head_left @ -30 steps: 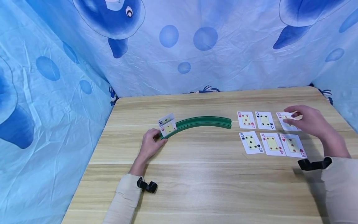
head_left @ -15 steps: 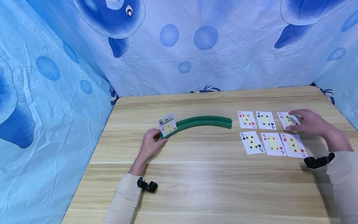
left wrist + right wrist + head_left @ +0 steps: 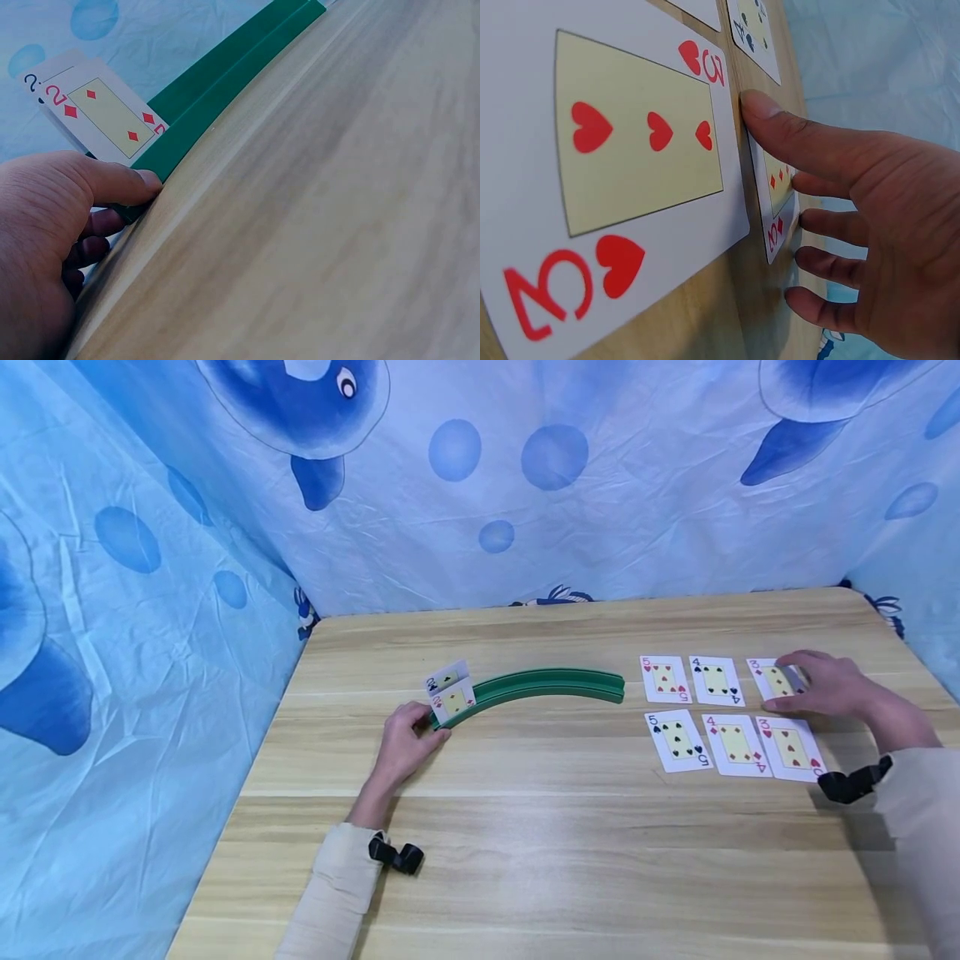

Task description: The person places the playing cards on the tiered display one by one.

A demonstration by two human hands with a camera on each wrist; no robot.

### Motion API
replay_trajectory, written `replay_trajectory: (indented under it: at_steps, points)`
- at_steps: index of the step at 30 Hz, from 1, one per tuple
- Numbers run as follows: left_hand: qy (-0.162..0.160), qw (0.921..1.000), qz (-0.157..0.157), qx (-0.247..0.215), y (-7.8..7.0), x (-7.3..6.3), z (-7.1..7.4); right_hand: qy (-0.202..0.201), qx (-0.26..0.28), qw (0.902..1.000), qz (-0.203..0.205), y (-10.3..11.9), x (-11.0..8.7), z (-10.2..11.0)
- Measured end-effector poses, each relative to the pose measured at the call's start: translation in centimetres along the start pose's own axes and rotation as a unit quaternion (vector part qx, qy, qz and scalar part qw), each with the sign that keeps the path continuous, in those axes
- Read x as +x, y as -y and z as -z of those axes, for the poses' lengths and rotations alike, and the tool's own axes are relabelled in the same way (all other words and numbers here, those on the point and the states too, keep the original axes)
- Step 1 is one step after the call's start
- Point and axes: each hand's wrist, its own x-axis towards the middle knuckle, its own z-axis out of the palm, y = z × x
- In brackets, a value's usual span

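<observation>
A green curved card holder lies on the table. My left hand grips its left end, thumb on the near wall and fingers beneath or behind. A two of diamonds stands in the holder before a black two. To the right, my right hand spans a face-up three of diamonds, pinching it between the thumb at its near edge and the fingertips at its far edge. Part of that card is hidden by the hand. A three of hearts lies just nearer.
Face up in the far row lie a five of hearts and a four of spades. The near row has a five of spades and a four of diamonds. A blue printed cloth hangs behind the table.
My right hand has come down from above the three of diamonds to its edges, shifting slightly right. My left hand stays on the card holder.
</observation>
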Motion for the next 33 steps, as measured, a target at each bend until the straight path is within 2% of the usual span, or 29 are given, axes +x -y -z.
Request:
replay_trajectory:
  at_steps: [16, 33]
  points:
    - [0.003, 1.0, 0.001, -0.002, 0.01, 0.03, 0.01, -0.007, -0.029, 0.9996, 0.002, 0.36, 0.49, 0.47]
    - [0.001, 0.9999, -0.01, -0.01, -0.08, 0.07, 0.05, -0.015, -0.019, 0.9996, -0.016, 0.54, 0.76, 0.5]
